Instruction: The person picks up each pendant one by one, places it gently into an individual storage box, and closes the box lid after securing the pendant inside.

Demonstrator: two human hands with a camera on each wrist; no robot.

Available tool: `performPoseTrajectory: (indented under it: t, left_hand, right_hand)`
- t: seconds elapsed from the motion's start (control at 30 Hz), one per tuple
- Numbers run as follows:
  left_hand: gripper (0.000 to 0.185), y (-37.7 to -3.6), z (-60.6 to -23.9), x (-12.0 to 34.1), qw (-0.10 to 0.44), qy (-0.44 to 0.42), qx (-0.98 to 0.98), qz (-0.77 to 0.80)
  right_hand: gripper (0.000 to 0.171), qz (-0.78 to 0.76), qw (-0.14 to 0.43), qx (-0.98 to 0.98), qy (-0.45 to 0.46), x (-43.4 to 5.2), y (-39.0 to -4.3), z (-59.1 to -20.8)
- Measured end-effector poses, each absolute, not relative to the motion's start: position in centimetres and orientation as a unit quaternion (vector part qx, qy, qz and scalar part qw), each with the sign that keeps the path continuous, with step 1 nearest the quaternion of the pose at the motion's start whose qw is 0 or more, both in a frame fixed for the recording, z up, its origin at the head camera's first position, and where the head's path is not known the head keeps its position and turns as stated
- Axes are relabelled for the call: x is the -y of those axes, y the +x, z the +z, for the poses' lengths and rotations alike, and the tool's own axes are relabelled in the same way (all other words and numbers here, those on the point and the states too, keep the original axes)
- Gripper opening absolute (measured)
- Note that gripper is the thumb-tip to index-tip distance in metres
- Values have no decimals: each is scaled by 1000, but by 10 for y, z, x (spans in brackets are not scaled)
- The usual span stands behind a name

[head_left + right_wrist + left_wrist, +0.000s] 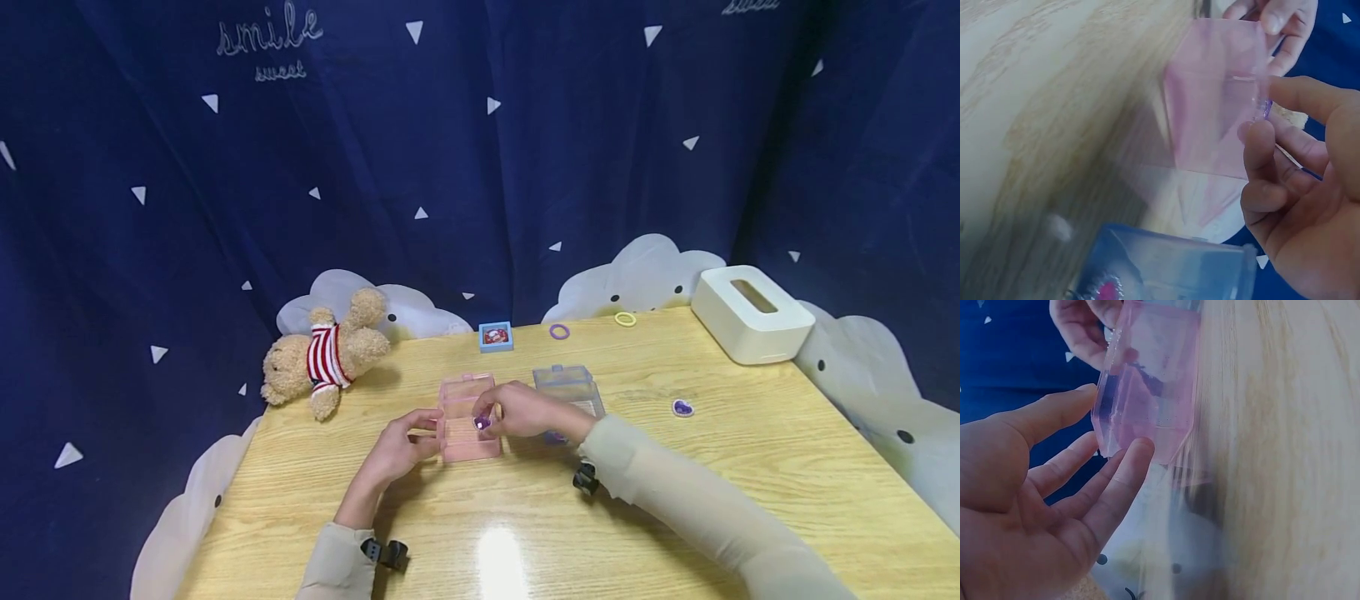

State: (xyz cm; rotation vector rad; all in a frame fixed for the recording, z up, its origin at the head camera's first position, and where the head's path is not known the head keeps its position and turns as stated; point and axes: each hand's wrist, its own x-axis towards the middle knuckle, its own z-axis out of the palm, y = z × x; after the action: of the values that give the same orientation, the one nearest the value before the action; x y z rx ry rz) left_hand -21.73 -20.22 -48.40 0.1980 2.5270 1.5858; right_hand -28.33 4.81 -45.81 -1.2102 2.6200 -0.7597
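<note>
A clear pink box (468,425) stands with its lid up at the middle of the wooden table (750,467). My left hand (420,433) holds its left side between thumb and fingertips; the left wrist view shows the thumb and the fingers (1138,456) bracketing a corner of the pink box (1147,394). My right hand (487,419) is over the box's right edge and pinches a small purple gem (482,423). In the right wrist view the gem (1264,111) sits between thumb and forefinger against the pink box (1210,112).
A clear blue box (567,385) stands just right of the pink one, with a pink heart gem (1107,290) inside. A teddy bear (326,358), a small blue case (496,337), a purple ring (559,332), a yellow ring (626,318), a white tissue box (750,312) and a loose purple gem (682,407) lie around.
</note>
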Motion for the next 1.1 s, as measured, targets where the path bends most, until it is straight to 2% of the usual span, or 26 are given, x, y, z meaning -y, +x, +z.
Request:
performPoseTrajectory:
  t: [0.37, 0.77, 1.0, 1.1]
  left_hand:
    - [48, -216, -482, 202, 63, 80, -849, 519]
    - [49, -218, -483, 202, 72, 64, -846, 525]
    - [45, -202, -452, 193, 77, 77, -845, 524]
    - [47, -209, -465, 196, 75, 68, -847, 521]
  right_hand:
    - [24, -249, 119, -880, -386, -38, -289, -465]
    - [20, -237, 135, -885, -378, -31, -295, -470]
    - [23, -246, 141, -881, -378, -32, -294, -469]
    - [24, -256, 137, -878, -381, -33, -294, -468]
